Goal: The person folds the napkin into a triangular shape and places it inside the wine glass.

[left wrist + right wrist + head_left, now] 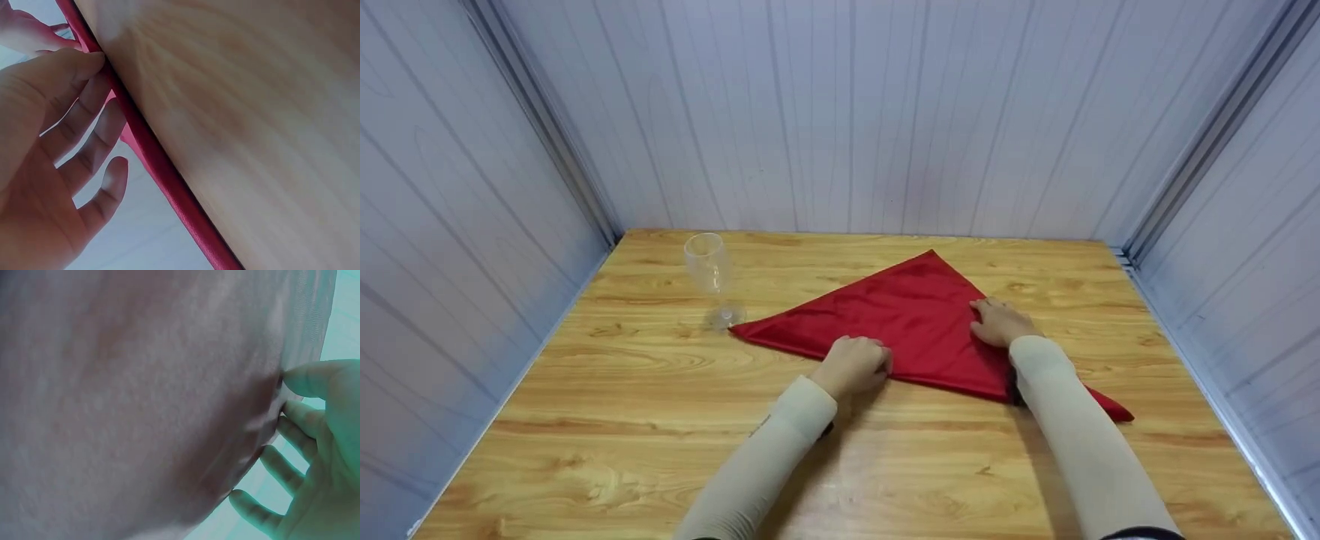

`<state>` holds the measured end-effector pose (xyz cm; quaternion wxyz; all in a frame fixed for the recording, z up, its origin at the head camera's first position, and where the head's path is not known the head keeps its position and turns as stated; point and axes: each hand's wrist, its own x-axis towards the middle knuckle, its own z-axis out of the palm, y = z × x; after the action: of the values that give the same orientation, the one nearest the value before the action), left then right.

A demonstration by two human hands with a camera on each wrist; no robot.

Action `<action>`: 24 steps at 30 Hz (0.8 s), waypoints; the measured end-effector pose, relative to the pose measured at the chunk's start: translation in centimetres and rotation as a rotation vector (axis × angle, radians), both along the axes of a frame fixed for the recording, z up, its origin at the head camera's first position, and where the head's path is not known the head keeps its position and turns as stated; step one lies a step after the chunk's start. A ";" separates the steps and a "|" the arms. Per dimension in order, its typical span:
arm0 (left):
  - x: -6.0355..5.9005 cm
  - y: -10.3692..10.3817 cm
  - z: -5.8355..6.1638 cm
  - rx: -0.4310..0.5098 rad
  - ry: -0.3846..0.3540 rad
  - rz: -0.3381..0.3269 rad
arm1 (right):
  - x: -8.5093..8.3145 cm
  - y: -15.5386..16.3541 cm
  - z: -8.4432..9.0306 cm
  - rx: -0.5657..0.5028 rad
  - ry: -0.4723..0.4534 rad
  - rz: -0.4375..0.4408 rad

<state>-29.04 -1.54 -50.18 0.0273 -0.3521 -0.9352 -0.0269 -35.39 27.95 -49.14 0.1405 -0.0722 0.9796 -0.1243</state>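
A red cloth [900,315], folded into a triangle, lies on the wooden table with its long folded side toward me. At the middle of that side, my left hand [855,365] pinches the edge. In the left wrist view, the thumb of the left hand [50,129] sits right at the red fold [163,169], the other fingers bent beside it. My right hand [1003,322] rests on the cloth near its right slanting side. In the right wrist view, the right hand's spread fingertips [244,498] touch the cloth's surface [140,410].
A clear stemmed glass [709,270] stands upright at the back left, its foot close to the cloth's left corner. The wooden table [622,420] is enclosed by pale panels [847,112] at the back and both sides. The cloth's right corner [1114,409] extends past my right forearm.
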 end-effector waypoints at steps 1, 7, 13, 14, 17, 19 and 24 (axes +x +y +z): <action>-0.1 -0.1 0.0 0.001 0.002 0.003 | 0.0 0.0 0.1 0.003 -0.008 0.001; -0.4 -0.6 0.2 0.000 0.024 0.011 | -0.4 0.1 0.8 0.037 -0.089 0.007; -1.4 -1.2 0.3 -0.003 0.034 0.057 | -0.6 0.3 1.3 0.042 -0.130 0.027; -1.5 -1.3 0.4 -0.004 0.033 0.065 | -0.7 0.4 1.3 0.038 -0.133 0.033; -1.9 -1.5 0.4 0.003 0.034 0.074 | -0.7 0.6 1.3 0.022 -0.144 0.044; -2.1 -1.7 0.4 0.014 0.038 0.081 | -0.7 0.7 1.3 0.011 -0.143 0.052; -2.7 -2.2 0.3 0.065 0.050 0.105 | -0.6 0.9 1.4 -0.004 -0.144 0.066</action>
<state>-31.73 -3.70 -49.88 0.0633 -0.3021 -0.9500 -0.0471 -35.95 28.83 -47.74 0.2144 -0.0954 0.9638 -0.1266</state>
